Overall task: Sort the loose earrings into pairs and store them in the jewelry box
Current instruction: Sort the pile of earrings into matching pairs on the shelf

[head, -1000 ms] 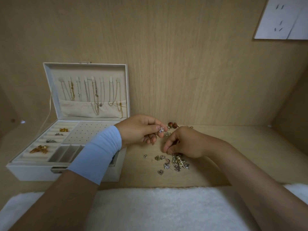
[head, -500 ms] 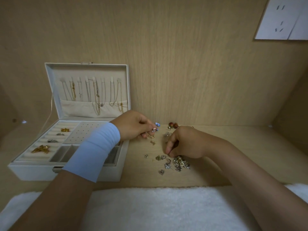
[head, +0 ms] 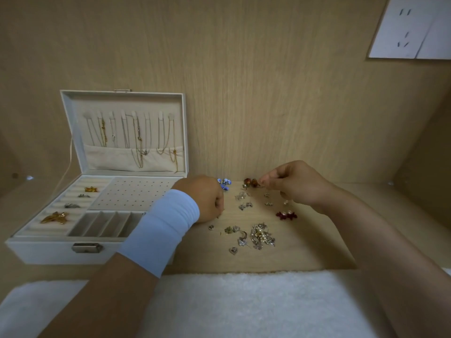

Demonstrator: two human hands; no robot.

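The white jewelry box (head: 48, 251) stands open at the left, its perforated earring panel (head: 131, 193) bare. Loose earrings lie to its right: a blue pair (head: 224, 183), red-brown earrings (head: 251, 182), a silver pair (head: 241, 196), dark red flower earrings (head: 286, 214) and a mixed pile (head: 262, 236). My left hand (head: 203, 197), with a pale blue wristband, is curled knuckles-up beside the box, fingertips on the table; what they hold is hidden. My right hand (head: 292, 184) pinches at the hook of the red-brown earrings.
Necklaces hang inside the box lid (head: 73, 118). A gold brooch (head: 55, 217) and small rings sit in the ring rolls. A white towel (head: 244, 301) covers the near edge. The wooden back wall is close behind; a wall socket plate (head: 412, 28) is at upper right.
My right hand left the pile and moved up and right to the red-brown earrings. My left hand dropped to the table by the box. Silver and dark red earrings now show.
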